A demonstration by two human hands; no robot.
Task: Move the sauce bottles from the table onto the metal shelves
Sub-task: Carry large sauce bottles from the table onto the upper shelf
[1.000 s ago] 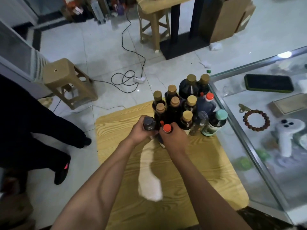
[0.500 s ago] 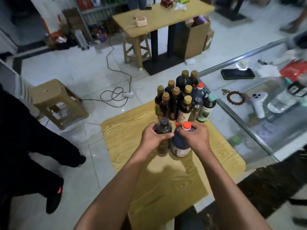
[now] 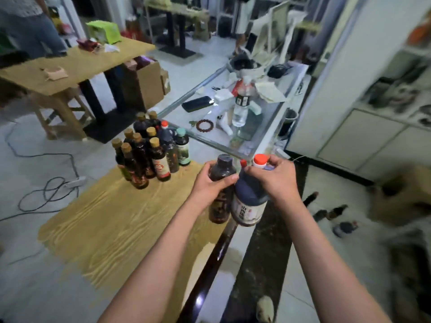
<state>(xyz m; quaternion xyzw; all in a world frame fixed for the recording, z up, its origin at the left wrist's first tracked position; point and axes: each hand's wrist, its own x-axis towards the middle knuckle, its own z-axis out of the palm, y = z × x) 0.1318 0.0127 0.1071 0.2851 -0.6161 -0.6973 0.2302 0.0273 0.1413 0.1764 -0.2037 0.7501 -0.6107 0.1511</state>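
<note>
Left hand (image 3: pixel 211 185): gripping a slim dark bottle (image 3: pixel 220 183) round the shoulder, fingers wrapping it just under the dark cap.
Right hand (image 3: pixel 272 180): clamping on the neck and handle of a squat dark jug (image 3: pixel 250 201), red-orange cap (image 3: pixel 260 159) showing above the fingers.
Both being carried upright, touching side by side, lifted clear of the wood-grain surface (image 3: pixel 112 224) and hanging over its right edge.
Handling, judging: full of dark liquid, so probably weighing heavily, the jug more; rigid; material not telling, so treating as breakable; smooth walls likely slipping, making neck and shoulder the safer hold.
Remaining cluster of bottles (image 3: pixel 149 150): standing tightly packed at the far corner of the surface.
Room: glass counter (image 3: pixel 263 136) lying close ahead, its corner near the carried pair; open tiled floor to the right, with small bottles (image 3: pixel 335 217) scattered low there; cabinet (image 3: pixel 361 141) beyond. Metal shelves not identifying with certainty amid blur.
</note>
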